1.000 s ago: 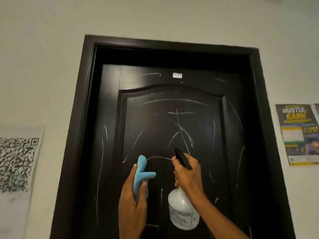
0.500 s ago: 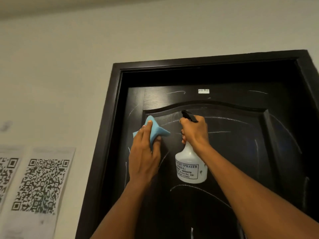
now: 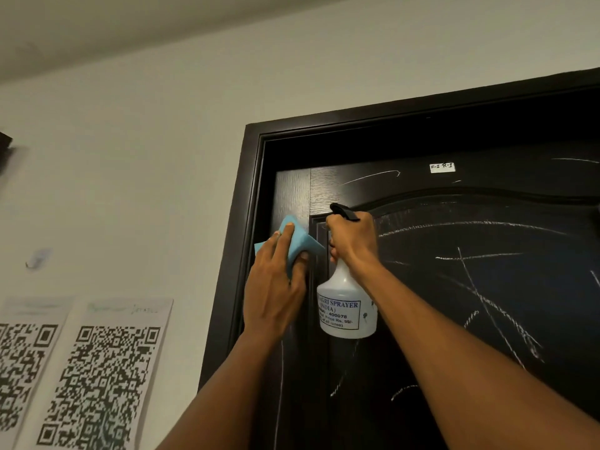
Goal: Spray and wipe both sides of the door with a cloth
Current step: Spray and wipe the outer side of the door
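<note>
Dark brown wood is filling the right half of the frame: the door (image 3: pixel 454 319) is sitting in its door frame (image 3: pixel 233 254), carrying pale chalk-like scribbles (image 3: pixel 480 254) across its arched panel and a small white label (image 3: pixel 442 167) near its top edge.

At centre-left of the frame, the left hand (image 3: pixel 272 297) is holding a blue cloth (image 3: pixel 300 245) against the door's upper left corner, just beside the door frame. Its fingers are lying over the cloth and the thumb is tucking in beneath it, so the cloth is being pinched as well as pressed to the wood.

Just right of it, the right hand (image 3: pixel 352 241) is clenching the neck of a white spray bottle (image 3: pixel 347 306). The black nozzle (image 3: pixel 344 212) is poking out above the knuckles, pointing toward the upper left, and the bottle's body is hanging below the fist with blue print facing the camera.

In the lower left of the frame, two QR code sheets (image 3: pixel 100 368) are hanging on the pale wall (image 3: pixel 146 173), with a small hook (image 3: pixel 39 258) above them.
</note>
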`<state>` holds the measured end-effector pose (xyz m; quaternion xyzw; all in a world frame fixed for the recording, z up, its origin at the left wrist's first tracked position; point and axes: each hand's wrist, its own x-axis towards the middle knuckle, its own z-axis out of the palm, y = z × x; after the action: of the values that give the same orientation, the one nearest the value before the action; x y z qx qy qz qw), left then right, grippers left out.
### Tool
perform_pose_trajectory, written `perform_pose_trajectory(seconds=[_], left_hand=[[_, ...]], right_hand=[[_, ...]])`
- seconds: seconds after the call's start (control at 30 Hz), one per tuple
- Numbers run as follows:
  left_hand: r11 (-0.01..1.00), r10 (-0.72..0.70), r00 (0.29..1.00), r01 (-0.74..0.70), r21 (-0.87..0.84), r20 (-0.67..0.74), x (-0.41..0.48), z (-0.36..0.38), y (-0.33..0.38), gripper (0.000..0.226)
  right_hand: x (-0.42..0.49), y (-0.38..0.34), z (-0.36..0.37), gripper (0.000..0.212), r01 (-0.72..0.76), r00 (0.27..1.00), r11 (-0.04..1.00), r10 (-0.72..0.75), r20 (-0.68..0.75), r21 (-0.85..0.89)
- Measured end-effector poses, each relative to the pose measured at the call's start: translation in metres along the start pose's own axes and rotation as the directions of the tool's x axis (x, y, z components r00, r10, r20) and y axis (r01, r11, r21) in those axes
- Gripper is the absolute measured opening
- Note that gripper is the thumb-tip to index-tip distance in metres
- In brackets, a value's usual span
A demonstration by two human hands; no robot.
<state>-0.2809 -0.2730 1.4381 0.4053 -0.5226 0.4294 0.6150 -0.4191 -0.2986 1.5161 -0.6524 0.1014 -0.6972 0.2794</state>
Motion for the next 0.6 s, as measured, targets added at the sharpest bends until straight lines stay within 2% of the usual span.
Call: perform_pose_trajectory(seconds=[0.2,0.4,0.6], left_hand=[[1.000,0.009,1.000,-0.009,-0.011,-0.001,-0.002,0.013,-0.016,0.064],[0.999,-0.020,1.000,0.021,-0.026,0.003,-0.006,0.027,-0.004,0.063],[0.998,-0.045,0.999,0.045,-0.033,0.002,-0.008,0.035,0.010,0.063]], right_hand=[[0.007,0.011,0.009,0.026,0.026,1.000,0.996,-0.026,-0.007,-0.082],[0.015,0.018,-0.001,0.029,-0.005,0.995,0.998,0.000,-0.095,-0.055],[0.021,0.020,-0.024,0.025,-0.024,0.994,0.998,0.018,-0.104,-0.057]])
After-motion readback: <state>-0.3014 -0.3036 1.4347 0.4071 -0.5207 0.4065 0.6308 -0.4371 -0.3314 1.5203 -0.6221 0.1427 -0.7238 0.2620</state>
